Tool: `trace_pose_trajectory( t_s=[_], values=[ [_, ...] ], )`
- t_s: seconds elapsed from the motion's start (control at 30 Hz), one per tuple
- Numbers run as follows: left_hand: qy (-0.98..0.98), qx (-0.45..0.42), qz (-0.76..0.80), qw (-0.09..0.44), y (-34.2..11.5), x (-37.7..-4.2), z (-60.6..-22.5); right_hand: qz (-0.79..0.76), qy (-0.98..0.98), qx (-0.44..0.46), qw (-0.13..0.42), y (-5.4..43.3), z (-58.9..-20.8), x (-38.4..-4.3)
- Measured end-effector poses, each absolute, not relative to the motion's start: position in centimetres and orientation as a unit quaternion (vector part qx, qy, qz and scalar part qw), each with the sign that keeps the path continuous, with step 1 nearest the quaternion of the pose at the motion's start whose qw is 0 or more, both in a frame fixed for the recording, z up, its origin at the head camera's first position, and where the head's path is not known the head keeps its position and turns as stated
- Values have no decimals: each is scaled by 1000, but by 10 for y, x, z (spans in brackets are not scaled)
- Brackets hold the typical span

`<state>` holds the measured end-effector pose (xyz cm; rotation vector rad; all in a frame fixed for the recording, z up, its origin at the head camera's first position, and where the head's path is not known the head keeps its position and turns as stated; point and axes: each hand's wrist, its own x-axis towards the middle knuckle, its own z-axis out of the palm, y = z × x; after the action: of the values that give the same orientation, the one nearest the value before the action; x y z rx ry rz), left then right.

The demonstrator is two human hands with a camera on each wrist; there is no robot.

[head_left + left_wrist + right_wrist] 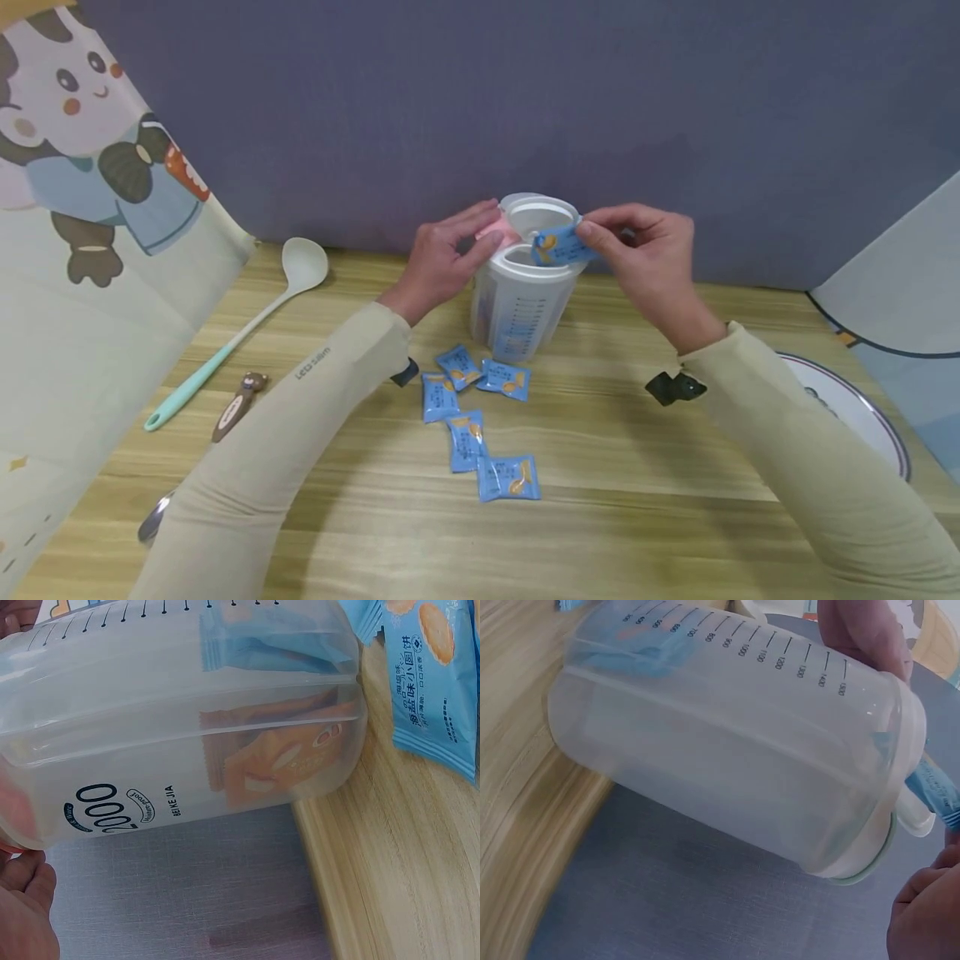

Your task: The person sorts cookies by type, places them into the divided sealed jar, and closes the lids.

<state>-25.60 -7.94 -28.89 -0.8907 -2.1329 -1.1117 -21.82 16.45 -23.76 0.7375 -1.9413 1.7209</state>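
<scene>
Pinched one end of a blue packet (564,246) between the thumb and bent fingers of the right hand (652,250), at the mouth of the cloudy clear container (519,317). Held the pink lid (499,232) on top with the left hand (438,260), spread only about as wide as the lid, thumb to one side and fingers to the other. Caught, in the right wrist view, a bit of blue (883,741) just behind the rim, so probably had the packet's leading end inside; could not tell over which compartment.

Looked like the filling step, feeding in packets singly. Seemed to call next for lowering this packet past the rim, then loosening the right fingers, with the top kept steady.

Made out blue wrapping (270,645) and orange wrapping (277,754) through the container's wall. Counted five more blue packets (467,442) on the table (637,508), loosely grouped near the container's foot. Noted farther out a ladle (303,267), a brown bear-topped handle (237,410) beside the left sleeve (285,442), and a plate (855,404) partly behind the right sleeve (810,475).
</scene>
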Motion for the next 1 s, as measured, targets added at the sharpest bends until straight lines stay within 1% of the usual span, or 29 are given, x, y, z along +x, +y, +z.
trace_pose_trajectory(
  t_s=[0.17,0.37,0.6,0.83,1.0],
  values=[
    [-801,-328,-415,280,-80,-257,-290,582,-722,288,240,161,-241,-219],
    [-804,-325,-416,274,-78,-256,-289,564,-726,308,244,160,-243,-220],
    [-802,-324,-420,275,-78,-256,-289,599,-702,309,229,162,-245,-219],
    [-799,-327,-414,288,-78,-257,-289,608,-702,298,221,169,-248,-216],
    [-807,-323,-411,275,-78,-256,-288,614,-706,289,203,174,-251,-212]
  ],
)
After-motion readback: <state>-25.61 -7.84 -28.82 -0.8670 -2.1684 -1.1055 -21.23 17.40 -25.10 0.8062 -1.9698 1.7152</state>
